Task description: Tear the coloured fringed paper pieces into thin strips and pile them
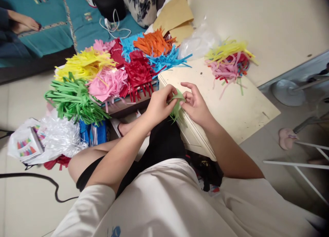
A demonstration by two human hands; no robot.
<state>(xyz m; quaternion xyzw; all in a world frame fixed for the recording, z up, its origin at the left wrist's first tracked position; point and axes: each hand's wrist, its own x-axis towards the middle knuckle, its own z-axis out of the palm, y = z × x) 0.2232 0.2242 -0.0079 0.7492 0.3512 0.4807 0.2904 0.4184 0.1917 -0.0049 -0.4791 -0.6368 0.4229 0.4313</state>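
Observation:
Light green fringed tissue paper (177, 108) is held up at the near left edge of a cream-coloured tabletop (231, 113), its cut strips hanging down. My left hand (163, 101) pinches it between thumb and fingers from the left. From the other side, my right hand (194, 105) has its thumb and a curled finger closed at the paper's edge, while the index finger stays raised. Fringed tissue bundles lie beyond my left hand: red (140, 71), pink (108, 83), green (74, 100), yellow (83, 62), orange (155, 42) and blue (168, 60).
A mixed pile of yellow and pink strips (230, 62) lies on the tabletop beside a clear plastic bag (200, 41). White shredded strips (60, 132) sit in a bag on the floor at left. Another person's foot (25, 22) rests on a teal mat (51, 14).

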